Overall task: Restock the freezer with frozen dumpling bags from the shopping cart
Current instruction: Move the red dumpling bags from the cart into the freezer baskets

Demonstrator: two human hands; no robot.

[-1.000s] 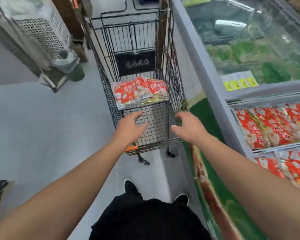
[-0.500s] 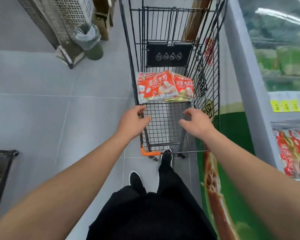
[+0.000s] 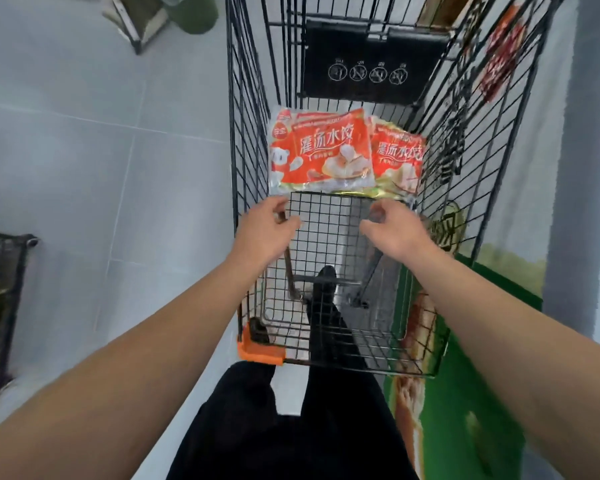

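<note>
Now both hands — left [image 3: 269, 225], right [image 3: 394, 227] — reach toward dumpling bags [image 3: 326, 150], loosely curled, grip empty.

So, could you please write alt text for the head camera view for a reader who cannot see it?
Two bare hands, the left hand and the right hand, reach into a black wire shopping cart toward two red-orange plastic dumpling bags lying on its mesh floor; neither hand holds a bag yet. A grey tiled floor lies left.

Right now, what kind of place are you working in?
Most likely a grocery shop aisle: a wire shopping cart holds red frozen dumpling bags, and a chest freezer's printed side stands right beside it on a grey tiled floor.
</note>
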